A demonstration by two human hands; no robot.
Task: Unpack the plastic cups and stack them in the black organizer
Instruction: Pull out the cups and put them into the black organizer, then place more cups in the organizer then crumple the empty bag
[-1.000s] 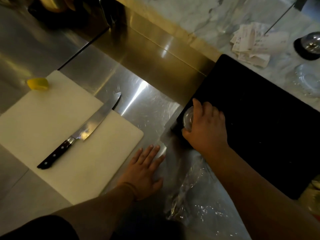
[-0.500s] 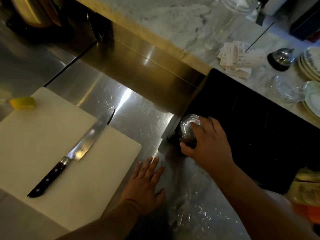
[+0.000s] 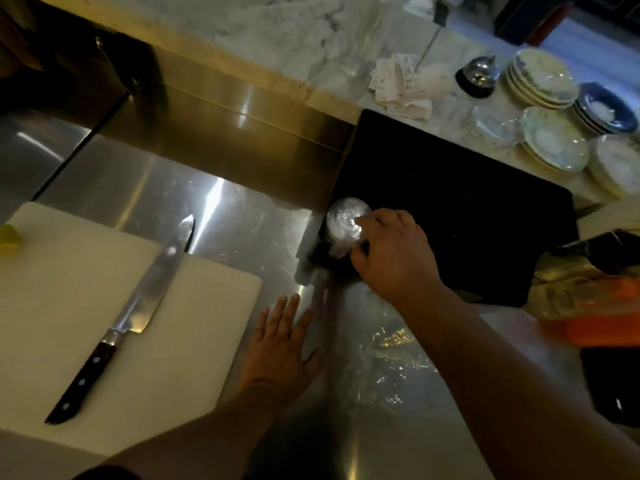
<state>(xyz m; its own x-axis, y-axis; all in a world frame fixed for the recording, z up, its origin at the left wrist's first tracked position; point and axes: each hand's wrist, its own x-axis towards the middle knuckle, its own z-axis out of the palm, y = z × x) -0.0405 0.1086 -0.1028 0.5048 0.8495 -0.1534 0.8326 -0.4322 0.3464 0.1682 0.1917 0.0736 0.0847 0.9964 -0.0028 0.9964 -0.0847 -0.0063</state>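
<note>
While transparent plastic cups (image 3: 344, 220) are being gripped by the right hand (image 3: 394, 258) in the black rectangular organizer (image 3: 467, 209), the left hand (image 3: 282, 348) is being pressed flat; unpacking seems done.

Your board (image 3: 104, 306) lies at lower left with the knife (image 3: 131, 317) on it. The organizer (image 3: 467, 220) sits right of centre, with the cups (image 3: 344, 220) in its near left corner, held by your right hand (image 3: 391, 258). Your left hand (image 3: 282, 348) rests flat on the counter (image 3: 225, 209), between the board and the wrap (image 3: 388, 362). Plates (image 3: 554, 140) stand at upper right, behind the organizer.
</note>
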